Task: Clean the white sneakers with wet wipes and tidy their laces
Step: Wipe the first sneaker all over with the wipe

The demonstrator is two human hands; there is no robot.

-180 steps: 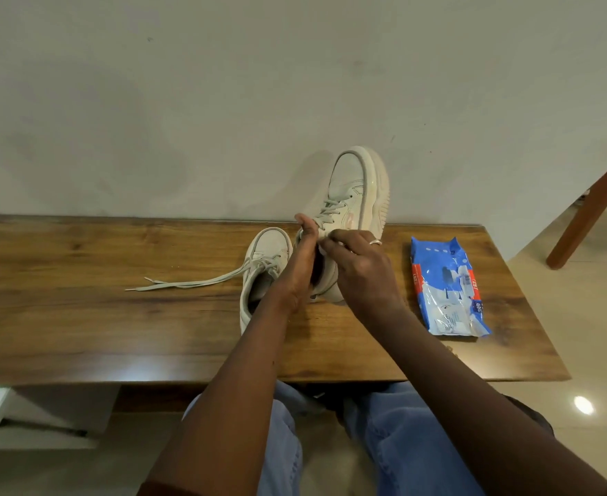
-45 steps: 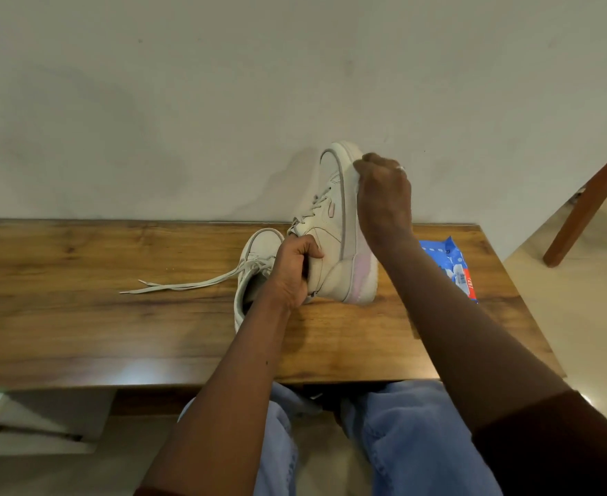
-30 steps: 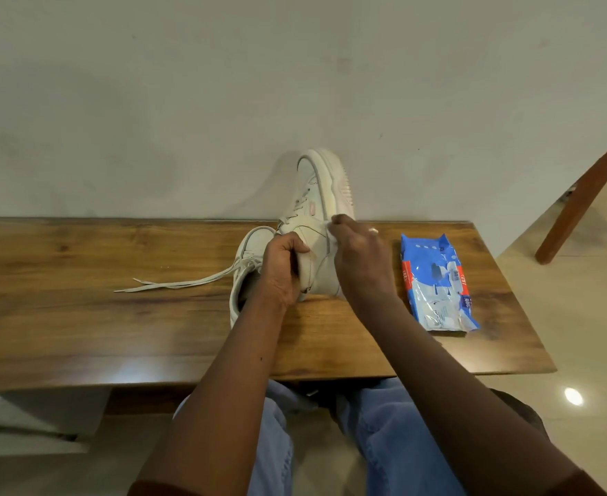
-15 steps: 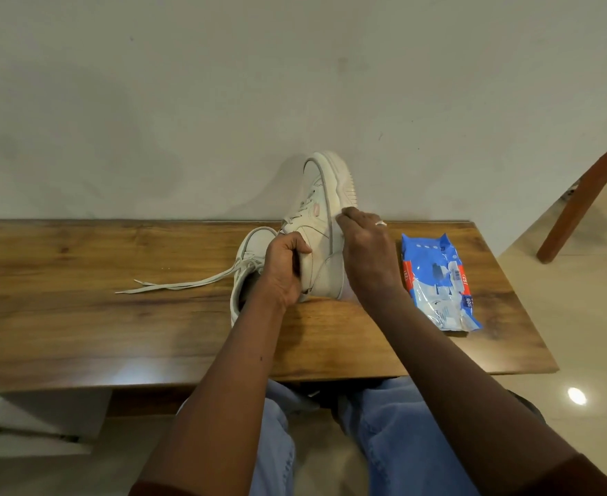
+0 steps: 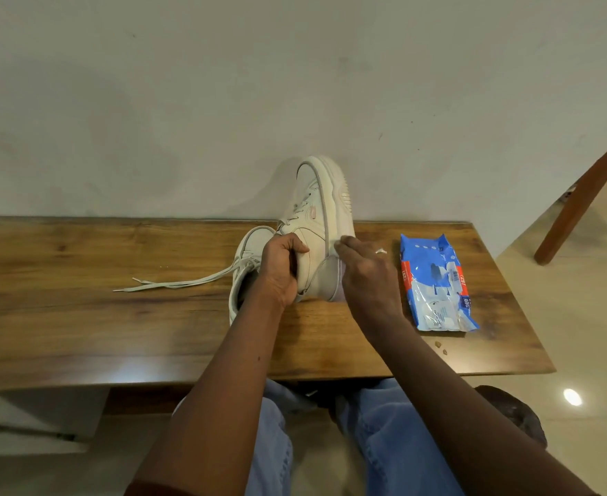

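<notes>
L hand grips the upright sneaker at its heel collar, thumb on the outer side and fingers curled inside the opening. That shoe stands heel-down on the wooden table, toe pointing up toward the wall, sole facing right. R hand is at the sole edge near the heel, fingers curled tight and pinching a pale wipe against the rubber. Most of the wipe is hidden under the hand, so only a thin strip shows. There's a ring on that hand.

The 2nd sneaker lies flat on the table just left of the upright one, partly behind the L wrist, opening toward the person. Its loose laces trail off to the left across the wood, ends apart.

The blue wipes pack lies flat to the right of the R hand, near but not touching. There are a few small crumbs by the pack's near end. The person sits w/ blue jeans under the table edge. A wooden chair leg stands at far right.
</notes>
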